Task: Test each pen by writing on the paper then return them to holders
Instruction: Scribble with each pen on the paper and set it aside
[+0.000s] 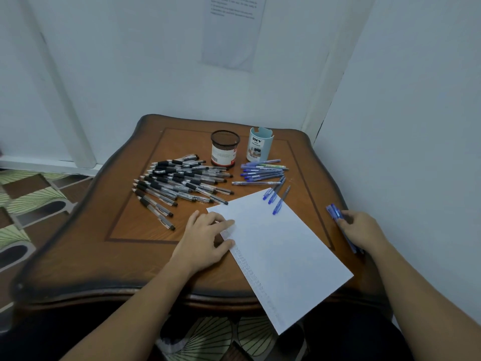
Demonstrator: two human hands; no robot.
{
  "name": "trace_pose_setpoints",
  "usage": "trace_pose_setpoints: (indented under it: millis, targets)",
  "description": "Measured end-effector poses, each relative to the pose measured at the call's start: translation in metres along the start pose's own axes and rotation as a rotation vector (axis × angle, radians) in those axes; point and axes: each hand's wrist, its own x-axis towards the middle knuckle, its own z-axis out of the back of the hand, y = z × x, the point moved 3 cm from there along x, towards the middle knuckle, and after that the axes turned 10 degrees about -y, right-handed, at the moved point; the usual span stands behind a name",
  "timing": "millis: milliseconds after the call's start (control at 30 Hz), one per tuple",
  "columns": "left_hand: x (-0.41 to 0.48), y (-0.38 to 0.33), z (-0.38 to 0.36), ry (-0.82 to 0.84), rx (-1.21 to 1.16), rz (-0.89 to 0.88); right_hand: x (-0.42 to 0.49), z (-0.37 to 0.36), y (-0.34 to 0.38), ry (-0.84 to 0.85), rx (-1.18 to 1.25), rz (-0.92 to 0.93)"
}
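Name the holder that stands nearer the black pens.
The dark mesh holder, left of the two. It stands beside the black pens; the pale blue holder with the DIY label stands behind the blue pens.

"DIY" on light-blue holder (260,147)'s label; wall sheet (233,27) txt unreadable

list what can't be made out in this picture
Head view:
Count of blue pens in the right hand: fingers cover them.
Print on wall sheet: too small, top cut by frame.
Marks on the paper's left edge: too faint to read.
Inside the pale blue holder: hidden by its wall.
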Motion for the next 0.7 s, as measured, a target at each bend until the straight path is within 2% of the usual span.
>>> trace_pose_setpoints:
  millis: [67,133,200,267,333,433,467,533,600,700]
  targets:
    - [0.0,0.0,0.002,-0.028,0.086,0.01,0.0,-0.002,0.003,-0.007,-0.015,0.03]
    - [0.001,-0.002,0.003,0.06,0.128,0.04,0.001,-0.005,0.004,-0.017,-0.032,0.066]
    - [0.0,-0.005,0.005,0.12,0.117,0.036,0.002,-0.006,0.005,-0.024,-0.041,0.085]
    - [-0.001,-0.006,0.007,0.107,0.077,0.02,0.005,-0.008,0.006,-0.043,-0.072,0.087]
    - [-0.003,-0.005,0.008,0.099,0.051,0.023,0.008,-0.008,0.008,-0.161,-0.225,0.144]
    - [-0.008,-0.001,0.006,0.106,0.039,0.032,0.006,-0.02,0.024,-0.347,-0.303,0.409]
    - [-0.011,0.0,0.006,0.096,0.036,0.028,0.005,-0.027,0.031,-0.346,-0.256,0.503]
    - [-0.017,0.003,0.004,0.079,0.032,0.021,0.0,-0.046,0.049,-0.216,-0.112,0.58]
    - [-0.02,0.004,0.004,0.071,0.019,0.017,-0.004,-0.06,0.067,-0.079,-0.019,0.556]
    - [-0.023,0.003,0.008,0.118,0.013,0.02,-0.001,-0.073,0.08,0.006,-0.017,0.525]
